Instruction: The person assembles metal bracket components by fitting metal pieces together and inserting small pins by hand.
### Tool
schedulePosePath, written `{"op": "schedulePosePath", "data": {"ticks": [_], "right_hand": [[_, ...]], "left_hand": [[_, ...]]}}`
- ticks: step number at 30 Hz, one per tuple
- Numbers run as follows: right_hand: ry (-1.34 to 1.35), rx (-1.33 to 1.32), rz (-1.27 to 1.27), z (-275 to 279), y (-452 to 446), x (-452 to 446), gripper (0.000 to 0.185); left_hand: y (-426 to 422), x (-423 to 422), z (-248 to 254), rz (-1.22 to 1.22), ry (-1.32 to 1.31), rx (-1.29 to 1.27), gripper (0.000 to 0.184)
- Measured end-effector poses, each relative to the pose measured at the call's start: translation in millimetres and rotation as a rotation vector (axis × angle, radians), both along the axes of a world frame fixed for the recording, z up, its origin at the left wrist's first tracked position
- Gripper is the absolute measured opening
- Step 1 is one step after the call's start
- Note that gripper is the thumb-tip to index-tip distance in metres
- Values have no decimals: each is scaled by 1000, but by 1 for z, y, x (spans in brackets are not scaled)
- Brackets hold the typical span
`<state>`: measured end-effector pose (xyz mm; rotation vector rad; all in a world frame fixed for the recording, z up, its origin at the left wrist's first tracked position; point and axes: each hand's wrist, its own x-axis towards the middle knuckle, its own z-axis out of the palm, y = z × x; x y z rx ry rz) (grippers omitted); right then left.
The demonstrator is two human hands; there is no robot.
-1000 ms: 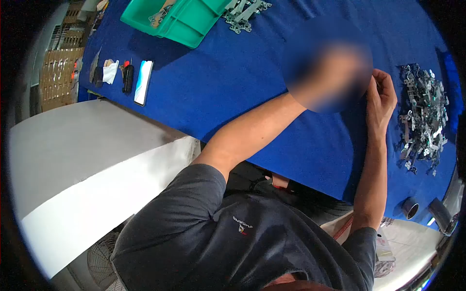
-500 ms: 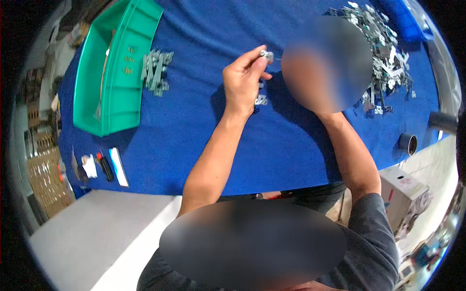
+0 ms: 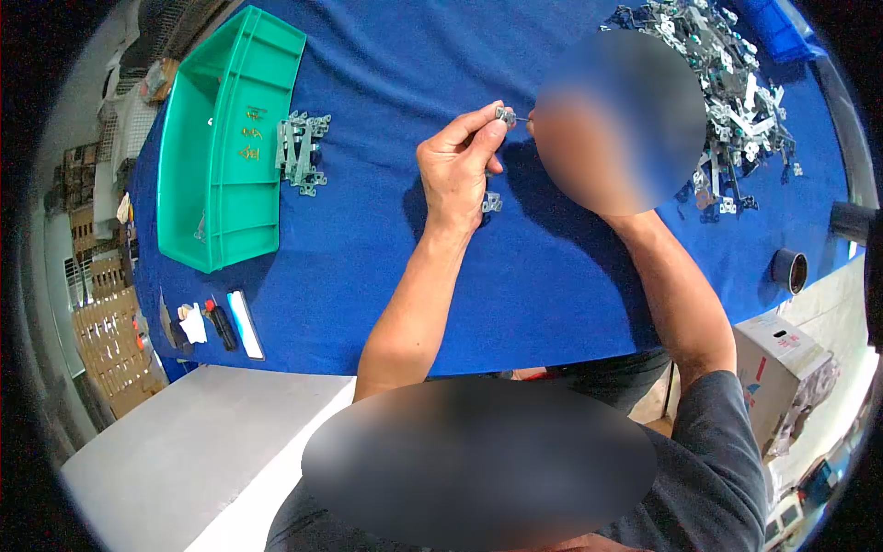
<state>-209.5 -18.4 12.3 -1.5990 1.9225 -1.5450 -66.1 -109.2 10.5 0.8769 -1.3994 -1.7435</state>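
My left hand (image 3: 452, 170) pinches a small metal bracket with holes (image 3: 506, 117) between thumb and fingertips, above the blue cloth. A thin metal rod (image 3: 521, 119) reaches from my right hand (image 3: 584, 152) to the bracket's right side; whether it touches is too small to tell. A blurred disc covers most of my right hand, so its grip and the rod's other end are hidden. Another metal piece (image 3: 492, 202) lies on the cloth just beside my left wrist.
A green bin (image 3: 246, 184) stands at left, with a bunch of linked metal parts (image 3: 301, 154) beside it. At right lies a large heap of metal parts (image 3: 736, 110), near a blue bin (image 3: 777, 28) and a dark round cup (image 3: 789, 270). A red-capped tool (image 3: 220, 324) lies front left.
The whole view has shifted slightly. My left hand still pinches the bracket, which now appears a little lower and turned. The rod still points at it from my right hand.
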Motion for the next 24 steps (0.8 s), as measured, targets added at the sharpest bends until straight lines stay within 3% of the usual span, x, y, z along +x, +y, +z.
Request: {"op": "schedulePosePath", "data": {"ticks": [12, 16, 22, 24], "right_hand": [[123, -12, -19, -13, -1, -4, 12], [-13, 16, -44, -9, -1, -1, 15], [97, 28, -16, -18, -3, -5, 15], [144, -85, -31, -20, -5, -4, 15]], "left_hand": [[5, -5, 3, 5, 42, -2, 22], [4, -3, 4, 3, 41, -15, 22], [4, -3, 0, 14, 22, -26, 22], [4, -3, 0, 13, 22, -38, 22]]}}
